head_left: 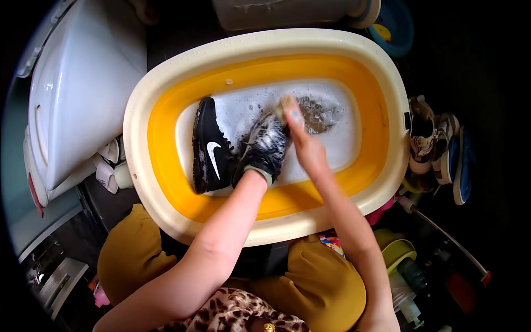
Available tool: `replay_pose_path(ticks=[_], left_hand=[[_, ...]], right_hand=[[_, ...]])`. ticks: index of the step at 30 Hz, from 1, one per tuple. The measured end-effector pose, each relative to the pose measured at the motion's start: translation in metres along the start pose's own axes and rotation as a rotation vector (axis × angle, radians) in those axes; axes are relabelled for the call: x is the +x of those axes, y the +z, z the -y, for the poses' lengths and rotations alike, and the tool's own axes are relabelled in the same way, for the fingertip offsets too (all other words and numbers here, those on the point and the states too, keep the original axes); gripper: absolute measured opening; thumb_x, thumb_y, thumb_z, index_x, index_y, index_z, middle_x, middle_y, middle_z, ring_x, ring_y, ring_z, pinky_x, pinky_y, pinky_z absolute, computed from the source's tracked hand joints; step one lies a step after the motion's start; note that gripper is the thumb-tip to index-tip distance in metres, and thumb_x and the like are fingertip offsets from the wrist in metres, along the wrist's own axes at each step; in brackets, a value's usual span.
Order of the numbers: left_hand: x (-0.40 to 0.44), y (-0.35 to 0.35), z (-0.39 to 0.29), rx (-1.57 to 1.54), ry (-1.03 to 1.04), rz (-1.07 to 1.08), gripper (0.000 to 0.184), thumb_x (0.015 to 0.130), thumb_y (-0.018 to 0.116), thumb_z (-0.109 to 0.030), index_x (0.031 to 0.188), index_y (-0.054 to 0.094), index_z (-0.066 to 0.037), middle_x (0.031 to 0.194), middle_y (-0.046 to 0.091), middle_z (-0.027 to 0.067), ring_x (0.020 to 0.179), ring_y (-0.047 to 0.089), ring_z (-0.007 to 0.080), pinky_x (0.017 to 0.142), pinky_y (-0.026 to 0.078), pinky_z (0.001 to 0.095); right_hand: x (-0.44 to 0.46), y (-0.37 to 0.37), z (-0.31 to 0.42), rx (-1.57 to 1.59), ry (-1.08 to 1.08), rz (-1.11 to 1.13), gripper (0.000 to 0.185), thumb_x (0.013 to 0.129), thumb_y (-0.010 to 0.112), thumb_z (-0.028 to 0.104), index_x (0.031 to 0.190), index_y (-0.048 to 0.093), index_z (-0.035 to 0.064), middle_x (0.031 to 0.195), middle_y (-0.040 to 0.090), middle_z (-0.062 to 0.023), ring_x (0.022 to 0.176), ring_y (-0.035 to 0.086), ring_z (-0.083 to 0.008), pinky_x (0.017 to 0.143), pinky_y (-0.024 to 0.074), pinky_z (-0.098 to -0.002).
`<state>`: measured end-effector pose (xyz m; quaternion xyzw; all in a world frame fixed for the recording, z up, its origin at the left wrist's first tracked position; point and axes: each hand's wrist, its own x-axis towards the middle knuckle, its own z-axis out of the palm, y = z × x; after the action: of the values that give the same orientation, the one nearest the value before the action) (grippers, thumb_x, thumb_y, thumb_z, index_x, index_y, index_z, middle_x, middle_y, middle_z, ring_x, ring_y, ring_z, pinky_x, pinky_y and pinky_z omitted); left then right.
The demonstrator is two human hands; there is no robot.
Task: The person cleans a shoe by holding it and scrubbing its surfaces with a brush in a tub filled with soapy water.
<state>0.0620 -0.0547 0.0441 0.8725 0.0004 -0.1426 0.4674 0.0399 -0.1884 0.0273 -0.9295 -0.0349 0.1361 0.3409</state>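
Note:
My left hand (pixel 253 180) is pushed into a black sneaker (pixel 262 148) covered with white suds, holding it from inside; the fingers are hidden. My right hand (pixel 303 135), smeared by motion, is closed around a small pale scrubbing brush (pixel 284 108) at the soapy sneaker's toe. Left of it, a second black sneaker (pixel 207 157) with a white swoosh lies on its side, toe toward the far rim. Both shoes are inside a yellow tub (pixel 265 40) with a cream rim. Foamy water (pixel 337 152) covers its bottom, with a darker bubbly patch right of the brush.
A white toilet (pixel 83 94) stands at the left, with pale slippers (pixel 107 171) beside its base. Several shoes (pixel 437 138) stand right of the tub. A blue basin (pixel 399 27) and a pale container (pixel 276 14) sit beyond it. Green bowls (pixel 397 252) lie at lower right.

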Motion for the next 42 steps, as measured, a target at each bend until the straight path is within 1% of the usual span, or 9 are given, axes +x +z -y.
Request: replay_pose_path(ticks=[6,12,21,25,32,33,36,39,42], left_hand=[[0.016,0.047,0.078,0.231,0.11,0.055,0.034,0.093,0.043,-0.018,0.124,0.051,-0.007,0.118,0.057,0.0121,0.11,0.052,0.0221,0.094,0.041,0.0323],[0.008,0.021,0.044,0.537,0.315,-0.012,0.038,0.091,0.04,-0.012,0.128,0.048,-0.006,0.128,0.051,0.017,0.118,0.049,0.026,0.101,0.038,0.0343],[0.014,0.024,0.059,0.987,-0.076,0.345,0.028,0.092,0.043,-0.016,0.115,0.054,-0.005,0.109,0.056,0.0097,0.104,0.053,0.0188,0.092,0.042,0.0273],[0.006,0.045,0.087,0.561,0.434,-0.277,0.033,0.09,0.037,-0.007,0.119,0.052,-0.006,0.119,0.053,0.0158,0.116,0.047,0.0244,0.098,0.038,0.0358],[0.009,0.029,0.06,0.048,0.229,-0.274,0.025,0.092,0.039,-0.012,0.107,0.057,-0.006,0.103,0.062,0.0112,0.096,0.059,0.0214,0.086,0.046,0.0347],[0.015,0.0,0.038,0.241,0.027,0.16,0.034,0.093,0.038,-0.014,0.123,0.054,-0.008,0.125,0.054,0.0129,0.114,0.052,0.0271,0.102,0.038,0.0351],[0.021,0.035,0.094,0.621,0.358,0.016,0.034,0.093,0.035,-0.014,0.12,0.056,-0.007,0.126,0.054,0.0114,0.116,0.051,0.0247,0.105,0.036,0.0364],[0.031,0.046,0.109,-0.378,-0.001,0.033,0.038,0.093,0.034,-0.013,0.127,0.051,-0.007,0.131,0.051,0.0096,0.123,0.047,0.022,0.108,0.031,0.0362],[0.009,0.015,0.085,1.175,0.495,0.028,0.048,0.091,0.036,-0.015,0.138,0.038,-0.006,0.143,0.039,0.0104,0.132,0.036,0.0232,0.113,0.023,0.0359]], right_hand=[[-0.04,0.001,0.04,0.305,0.058,0.161,0.047,0.091,0.052,0.011,0.135,0.046,0.0269,0.102,0.058,-0.0303,0.097,0.062,-0.0376,0.084,0.0469,-0.0354],[0.029,0.003,0.006,0.033,0.014,0.044,0.043,0.091,0.05,0.014,0.132,0.048,0.0267,0.086,0.062,-0.0262,0.077,0.062,-0.041,0.065,0.0498,-0.0424],[0.0,0.018,0.008,0.039,-0.03,0.17,0.043,0.094,0.046,0.014,0.135,0.047,0.0273,0.072,0.061,-0.019,0.056,0.059,-0.0234,0.056,0.0478,-0.036],[0.023,0.034,-0.013,0.097,-0.051,0.064,0.047,0.09,0.047,0.005,0.133,0.05,0.0256,0.083,0.062,-0.0219,0.065,0.058,-0.0181,0.064,0.0471,-0.0325],[0.019,0.031,-0.021,-0.099,-0.037,0.144,0.048,0.091,0.046,0.015,0.134,0.043,0.0365,0.083,0.062,-0.0251,0.073,0.062,-0.0403,0.063,0.0482,-0.0461],[0.042,0.027,-0.029,-0.151,0.049,0.13,0.044,0.092,0.046,0.018,0.132,0.044,0.0347,0.083,0.062,-0.0247,0.075,0.061,-0.0428,0.065,0.0473,-0.0488],[0.057,0.005,-0.081,-0.211,0.091,0.051,0.05,0.093,0.04,0.02,0.138,0.033,0.0397,0.086,0.064,-0.0212,0.078,0.062,-0.0395,0.069,0.0482,-0.0476],[0.044,0.013,-0.121,-0.047,0.102,-0.14,0.054,0.093,0.043,0.017,0.142,0.029,0.0347,0.106,0.063,-0.019,0.091,0.062,-0.036,0.077,0.0484,-0.0416],[0.009,0.035,-0.106,0.273,0.083,-0.073,0.056,0.092,0.047,0.009,0.144,0.031,0.0228,0.132,0.053,-0.0114,0.108,0.06,-0.0251,0.085,0.0462,-0.033]])
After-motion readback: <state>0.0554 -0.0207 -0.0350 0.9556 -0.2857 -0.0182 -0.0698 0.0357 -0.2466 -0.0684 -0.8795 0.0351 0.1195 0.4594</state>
